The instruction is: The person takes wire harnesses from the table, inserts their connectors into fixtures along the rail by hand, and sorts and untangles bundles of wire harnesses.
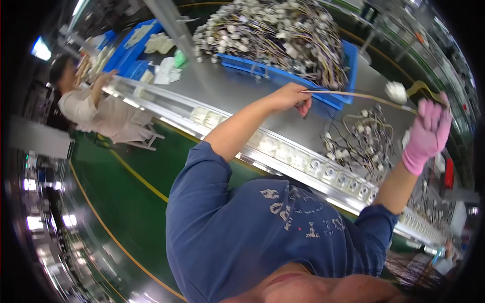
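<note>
Over grey worktop (237,90), wire (348,93); alongside, green floor (172,157).

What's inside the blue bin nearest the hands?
Wires with white connectors, heaped above the rim of the blue bin. The bottom is covered and cannot be seen.

Bare table (218,83) lies open before the blue bin (350,58)'s left end, as far as the blur shows. To the right, a stretched cable (348,93) and a tangled wire pile (361,144) obstruct.
</note>
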`<control>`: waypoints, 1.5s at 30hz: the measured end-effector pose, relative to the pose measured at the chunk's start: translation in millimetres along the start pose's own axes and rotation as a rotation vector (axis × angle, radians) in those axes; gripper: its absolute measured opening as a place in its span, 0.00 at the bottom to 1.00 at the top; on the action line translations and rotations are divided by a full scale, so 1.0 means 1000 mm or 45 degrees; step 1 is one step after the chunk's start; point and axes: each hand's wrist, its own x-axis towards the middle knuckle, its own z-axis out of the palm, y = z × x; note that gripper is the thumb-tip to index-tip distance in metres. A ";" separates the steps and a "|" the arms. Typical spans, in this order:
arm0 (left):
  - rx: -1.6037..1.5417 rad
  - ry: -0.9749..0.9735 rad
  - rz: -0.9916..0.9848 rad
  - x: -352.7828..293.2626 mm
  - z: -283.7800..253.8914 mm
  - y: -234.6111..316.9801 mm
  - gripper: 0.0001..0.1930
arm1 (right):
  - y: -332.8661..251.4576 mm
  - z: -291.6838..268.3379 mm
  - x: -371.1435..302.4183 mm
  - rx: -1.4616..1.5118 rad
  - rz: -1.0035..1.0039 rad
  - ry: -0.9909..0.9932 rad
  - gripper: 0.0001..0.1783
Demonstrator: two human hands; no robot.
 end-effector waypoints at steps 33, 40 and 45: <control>-0.764 -0.261 -0.582 -0.014 -0.001 -0.068 0.18 | 0.121 -0.012 -0.128 -1.839 0.003 -1.013 0.30; -0.934 0.194 -0.460 -0.017 0.068 -0.053 0.22 | 0.122 0.018 -0.186 -1.660 0.516 -0.800 0.19; 0.008 0.245 -0.239 -0.019 0.064 -0.063 0.21 | 0.110 0.006 -0.190 -1.477 0.785 -0.704 0.20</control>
